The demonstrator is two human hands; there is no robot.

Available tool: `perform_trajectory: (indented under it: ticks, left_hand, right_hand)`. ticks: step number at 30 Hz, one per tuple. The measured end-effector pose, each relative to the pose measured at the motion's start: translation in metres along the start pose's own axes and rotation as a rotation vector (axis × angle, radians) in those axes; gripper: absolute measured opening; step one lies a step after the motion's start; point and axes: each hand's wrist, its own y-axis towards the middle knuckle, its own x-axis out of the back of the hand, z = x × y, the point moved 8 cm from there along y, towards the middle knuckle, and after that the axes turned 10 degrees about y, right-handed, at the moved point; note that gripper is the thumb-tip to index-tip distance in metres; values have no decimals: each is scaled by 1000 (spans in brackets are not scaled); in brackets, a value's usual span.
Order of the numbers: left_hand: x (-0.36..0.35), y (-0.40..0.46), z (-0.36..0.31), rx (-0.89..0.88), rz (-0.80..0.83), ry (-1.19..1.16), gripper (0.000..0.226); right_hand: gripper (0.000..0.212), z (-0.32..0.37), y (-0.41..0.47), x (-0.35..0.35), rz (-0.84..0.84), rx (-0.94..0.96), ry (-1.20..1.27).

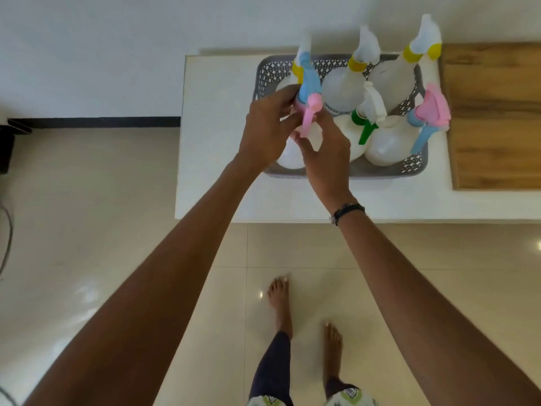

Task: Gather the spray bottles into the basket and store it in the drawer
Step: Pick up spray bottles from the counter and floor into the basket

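Bare feet (279, 306) on glossy tile (117, 259) nearest, set square to the white tabletop (216, 159), close enough for both arms to reach over its front edge. Above that edge, right hand (325, 159), wrist banded by a dark bracelet (348, 210), fingers curled loosely around the shoulder and lower neck of the blue-and-pink spray bottle (307, 92), apparently to steady the body while seating it. Left hand (266, 127) just beside, thumb and fingertips pinched on the collar below the sprayer head, seemingly to guide the top and keep the bottle upright; exact contact of the inner fingers hidden behind the bottle. Bottle at the front-left corner of the grey basket (415, 168), white body partly visible below the hands, base probably at or near the basket floor but not visible. To the right along the front row, a green-trigger bottle (366, 127) and a pink-headed bottle (430, 112), packed touching, likely to save room. Behind, three yellow-collared bottles: left (298, 68), middle (360, 57), right (421, 45), standing against the back wall, heads well above the rim. No loose bottle visible on the tabletop, so gathering judged nearly finished, storing not yet begun. Wooden panel (494, 112) at the right; no drawer discernible. Tall heads a probable snag risk when the basket goes in.
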Motion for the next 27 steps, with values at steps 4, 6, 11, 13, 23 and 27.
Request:
perform_trajectory:
  ticks: [4,6,11,13,23,27]
  left_hand:
    - [-15,18,13,4,35,6,31]
    - [-24,18,24,19,57,-8,32]
    - [-35,14,36,29,25,-30,35]
    - [-36,10,40,42,9,-53,37]
    - [-36,-9,47,124,-33,-49,38]
    - [-22,-54,62,272,-280,-49,33]
  right_hand:
    - [40,-15,16,-2,-4,-11,-35]
    - [41,-27,16,-8,31,-35,-54]
    - [39,-42,17,-13,64,-36,-66]
    - [39,-42,17,-13,82,-24,-61]
    - [39,-44,7,-4,150,-45,-86]
    - [26,-43,-36,43,20,0,-105]
